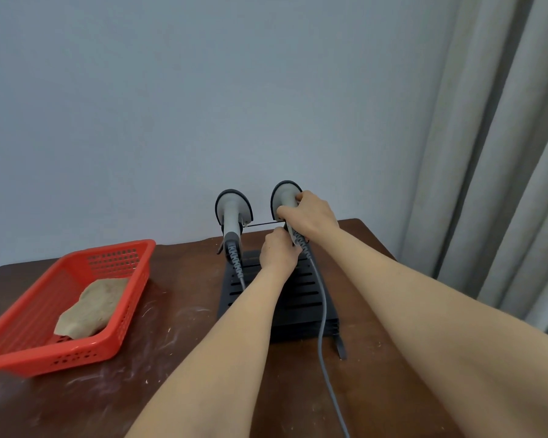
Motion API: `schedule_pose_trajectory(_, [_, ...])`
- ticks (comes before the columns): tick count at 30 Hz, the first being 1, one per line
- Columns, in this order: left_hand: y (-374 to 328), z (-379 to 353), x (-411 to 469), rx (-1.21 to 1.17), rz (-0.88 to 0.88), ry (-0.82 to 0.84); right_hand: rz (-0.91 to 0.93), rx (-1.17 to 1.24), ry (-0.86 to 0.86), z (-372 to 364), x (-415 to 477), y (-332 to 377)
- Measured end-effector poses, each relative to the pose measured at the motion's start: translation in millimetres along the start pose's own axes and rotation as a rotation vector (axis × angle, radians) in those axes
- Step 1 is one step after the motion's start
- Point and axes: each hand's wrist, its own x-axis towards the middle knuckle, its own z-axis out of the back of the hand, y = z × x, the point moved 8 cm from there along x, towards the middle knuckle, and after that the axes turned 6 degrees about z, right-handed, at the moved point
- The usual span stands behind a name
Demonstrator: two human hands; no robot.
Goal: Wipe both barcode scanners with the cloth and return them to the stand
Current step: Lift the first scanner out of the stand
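Note:
Two grey barcode scanners with dark-rimmed heads stand upright at the back of a black slotted stand (298, 298). The left scanner (233, 213) hangs untouched on the stand's thin crossbar. My right hand (310, 213) is wrapped around the neck of the right scanner (284, 194). Just below, my left hand (277, 251) pinches the lower end of that scanner's handle where its ribbed cable boot starts. A beige cloth (92, 306) lies crumpled inside a red plastic basket (124, 339) at the left.
The right scanner's grey cable (323, 343) runs down over the stand and off the near edge of the scuffed dark wooden table (178, 327). A blue-grey wall is right behind; grey curtains (503, 153) hang at the right.

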Motion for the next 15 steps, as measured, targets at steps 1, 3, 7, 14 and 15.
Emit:
schedule_pose_trajectory(1, [-0.7,0.4,-0.8,0.004,0.000,0.003,0.002,0.005,-0.003,0.7,-0.8,0.1])
schedule_pose_trajectory(3, [-2.6,1.6,-2.8,0.012,-0.003,0.006,0.004,0.014,-0.011,2.7,-2.7,0.2])
schedule_pose_trajectory(7, [-6.2,5.0,-8.2,0.032,-0.011,-0.003,0.012,0.021,-0.021,6.8,-5.8,1.7])
schedule_pose_trajectory(14, [-11.1,7.9,-13.7,0.063,-0.023,-0.018,0.000,0.025,-0.050,12.9,-13.1,1.6])
schedule_pose_trajectory(15, [-11.4,8.2,-14.2,0.065,-0.022,-0.021,-0.004,0.032,-0.054,13.3,-13.5,1.3])
